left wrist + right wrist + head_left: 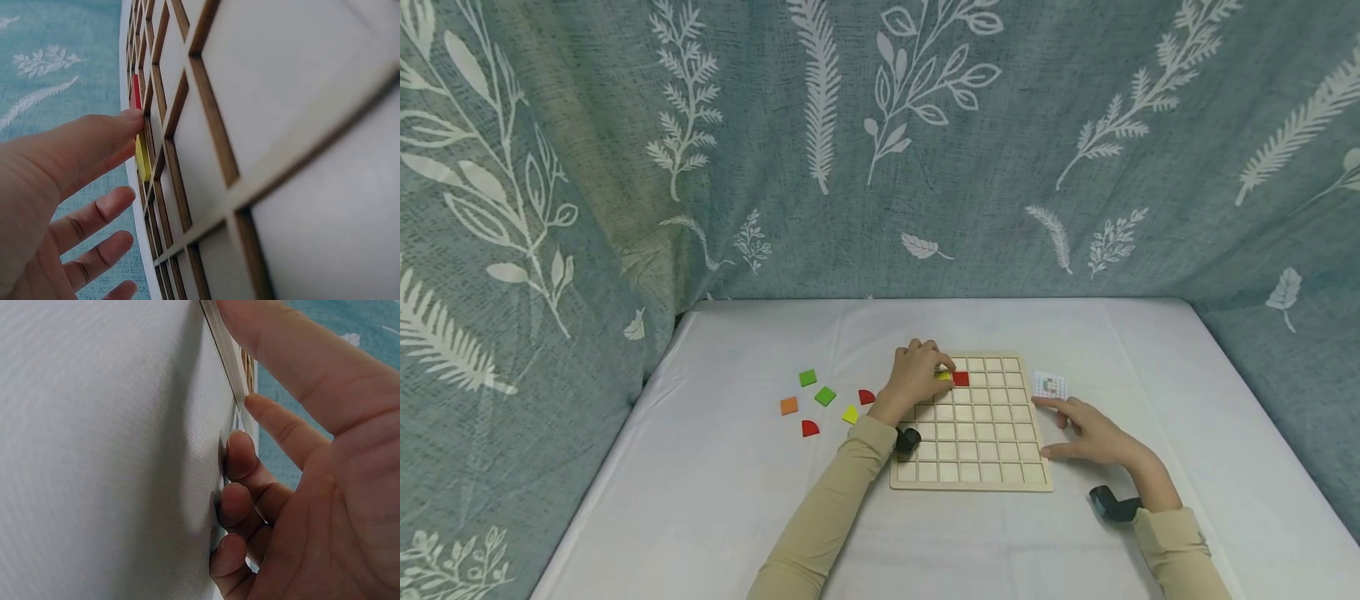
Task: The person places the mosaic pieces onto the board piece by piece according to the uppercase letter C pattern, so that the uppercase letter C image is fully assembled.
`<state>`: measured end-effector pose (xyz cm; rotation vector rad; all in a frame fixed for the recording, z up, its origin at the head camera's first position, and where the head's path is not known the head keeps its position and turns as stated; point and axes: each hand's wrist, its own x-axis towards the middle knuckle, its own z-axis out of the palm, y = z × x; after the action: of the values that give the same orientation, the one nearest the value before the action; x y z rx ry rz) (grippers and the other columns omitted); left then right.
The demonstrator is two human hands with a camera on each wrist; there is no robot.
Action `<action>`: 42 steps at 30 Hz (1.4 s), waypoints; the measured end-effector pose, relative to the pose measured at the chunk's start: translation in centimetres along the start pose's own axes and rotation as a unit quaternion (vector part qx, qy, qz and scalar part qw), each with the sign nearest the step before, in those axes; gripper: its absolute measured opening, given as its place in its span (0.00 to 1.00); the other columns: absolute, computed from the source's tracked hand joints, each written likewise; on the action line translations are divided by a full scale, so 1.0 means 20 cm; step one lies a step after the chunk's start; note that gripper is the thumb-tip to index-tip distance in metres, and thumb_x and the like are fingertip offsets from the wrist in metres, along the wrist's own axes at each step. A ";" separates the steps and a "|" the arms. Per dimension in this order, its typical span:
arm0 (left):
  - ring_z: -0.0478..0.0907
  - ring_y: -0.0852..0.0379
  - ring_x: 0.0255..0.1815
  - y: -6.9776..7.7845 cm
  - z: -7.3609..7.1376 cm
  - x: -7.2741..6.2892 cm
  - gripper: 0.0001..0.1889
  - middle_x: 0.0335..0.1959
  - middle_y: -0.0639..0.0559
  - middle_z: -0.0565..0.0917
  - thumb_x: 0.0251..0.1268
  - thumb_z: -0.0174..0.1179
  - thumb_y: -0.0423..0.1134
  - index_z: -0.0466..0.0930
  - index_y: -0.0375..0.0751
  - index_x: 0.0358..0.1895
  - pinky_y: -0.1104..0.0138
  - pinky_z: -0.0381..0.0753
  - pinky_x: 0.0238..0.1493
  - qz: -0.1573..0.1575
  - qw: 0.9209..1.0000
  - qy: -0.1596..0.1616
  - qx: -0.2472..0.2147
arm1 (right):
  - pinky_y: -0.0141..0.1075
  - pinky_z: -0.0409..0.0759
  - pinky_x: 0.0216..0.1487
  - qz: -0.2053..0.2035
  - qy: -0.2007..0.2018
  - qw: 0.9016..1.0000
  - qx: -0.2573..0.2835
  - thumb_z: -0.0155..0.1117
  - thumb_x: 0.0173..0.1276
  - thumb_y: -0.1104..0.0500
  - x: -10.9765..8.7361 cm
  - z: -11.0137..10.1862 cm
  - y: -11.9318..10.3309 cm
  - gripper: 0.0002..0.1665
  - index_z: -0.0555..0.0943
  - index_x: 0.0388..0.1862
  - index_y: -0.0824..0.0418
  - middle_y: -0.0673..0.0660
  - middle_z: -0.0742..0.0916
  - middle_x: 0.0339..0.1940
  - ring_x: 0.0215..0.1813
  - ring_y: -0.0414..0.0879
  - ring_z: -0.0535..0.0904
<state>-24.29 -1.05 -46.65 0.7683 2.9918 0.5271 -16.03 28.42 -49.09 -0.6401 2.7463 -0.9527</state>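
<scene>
A pale wooden grid board (977,487) lies on the white table. My left hand (917,371) reaches over its upper left part, thumb and index finger pinching a red square tile (960,378) at its left side. A yellow tile (943,376) shows between those two fingers; in the left wrist view the yellow tile (143,159) stands slightly above the grid beside the red. The other left fingers are spread loosely. My right hand (1093,433) rests at the board's right edge, straight thumb and index finger touching it, with the remaining fingers bent against the cloth.
Left of the board lie green tiles (825,396), an orange square (788,406), red quarter-round tiles (810,427) and a yellow piece (850,414). A small printed pattern card (1049,385) lies right of the board. A leaf-patterned curtain (880,208) hangs behind the table.
</scene>
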 end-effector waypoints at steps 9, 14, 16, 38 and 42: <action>0.68 0.52 0.43 -0.03 -0.02 -0.02 0.11 0.41 0.53 0.76 0.56 0.65 0.50 0.85 0.54 0.42 0.55 0.67 0.51 -0.006 1.000 0.014 -0.010 | 0.30 0.63 0.32 0.018 -0.010 1.000 0.000 0.74 0.47 0.46 0.01 -0.01 0.00 0.47 0.69 0.64 0.61 0.51 0.69 0.30 0.32 0.41 0.61; 0.68 0.51 0.42 -0.03 -0.02 -0.02 0.11 0.40 0.52 0.77 0.56 0.65 0.48 0.85 0.54 0.42 0.55 0.67 0.50 -0.004 1.000 0.016 -0.012 | 0.30 0.63 0.32 0.019 -0.012 1.000 -0.003 0.73 0.48 0.46 0.01 -0.02 0.00 0.46 0.68 0.64 0.62 0.51 0.69 0.30 0.32 0.41 0.61; 0.68 0.51 0.42 -0.02 -0.02 -0.02 0.11 0.40 0.52 0.77 0.56 0.65 0.48 0.85 0.54 0.42 0.55 0.67 0.50 -0.004 1.000 0.015 -0.015 | 0.30 0.63 0.32 0.019 -0.013 1.000 -0.003 0.73 0.48 0.45 0.01 -0.02 0.00 0.47 0.68 0.64 0.62 0.51 0.69 0.30 0.32 0.41 0.60; 0.69 0.51 0.44 -0.06 -0.08 -0.09 0.12 0.41 0.51 0.78 0.59 0.63 0.46 0.83 0.51 0.45 0.51 0.65 0.53 -0.016 0.998 0.025 -0.055 | 0.30 0.63 0.33 0.018 -0.007 1.000 0.001 0.73 0.48 0.46 0.01 -0.01 0.00 0.46 0.68 0.64 0.62 0.51 0.69 0.30 0.32 0.41 0.61; 0.69 0.51 0.43 -0.09 -0.10 -0.12 0.12 0.40 0.50 0.78 0.59 0.63 0.45 0.83 0.51 0.45 0.51 0.65 0.53 -0.017 0.996 0.035 -0.075 | 0.30 0.63 0.33 0.019 -0.004 1.000 0.002 0.74 0.48 0.46 0.01 0.00 0.01 0.46 0.69 0.64 0.62 0.51 0.69 0.30 0.32 0.41 0.61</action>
<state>-23.17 -4.34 -45.62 0.6997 2.9774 0.7825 -16.24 28.46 -49.13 -0.5868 2.7372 -0.9454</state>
